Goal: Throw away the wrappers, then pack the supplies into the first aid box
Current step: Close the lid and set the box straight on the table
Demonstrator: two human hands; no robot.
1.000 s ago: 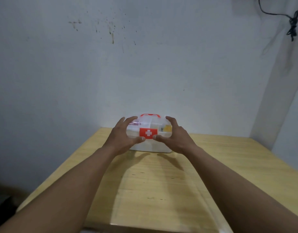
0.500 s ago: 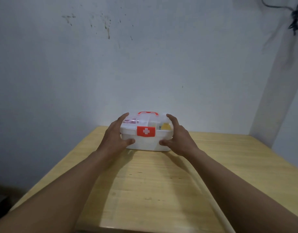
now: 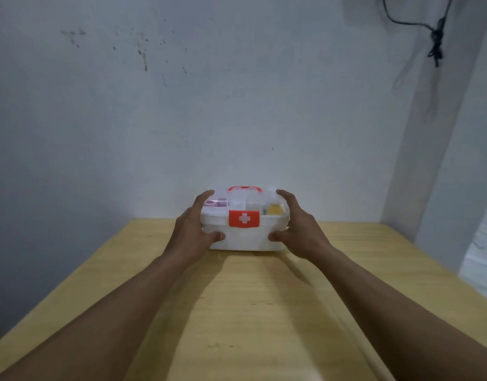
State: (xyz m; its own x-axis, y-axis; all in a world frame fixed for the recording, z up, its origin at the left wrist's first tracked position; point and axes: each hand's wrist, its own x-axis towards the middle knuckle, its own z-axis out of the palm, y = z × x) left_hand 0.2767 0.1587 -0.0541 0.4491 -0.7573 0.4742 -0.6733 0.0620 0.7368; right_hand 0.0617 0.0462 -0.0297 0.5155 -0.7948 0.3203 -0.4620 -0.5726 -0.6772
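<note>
White first aid box [image 3: 243,232] near table's [image 3: 264,312] far edge, left hand [image 3: 193,232] and right hand [image 3: 298,232] clasping its ends.

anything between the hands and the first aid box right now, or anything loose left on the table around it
Nothing visible. The left hand and right hand already grip the sides of the closed first aid box, and the table shows nothing loose around it.

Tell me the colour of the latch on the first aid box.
Red latch with a white cross, clearest in the head view.
</note>
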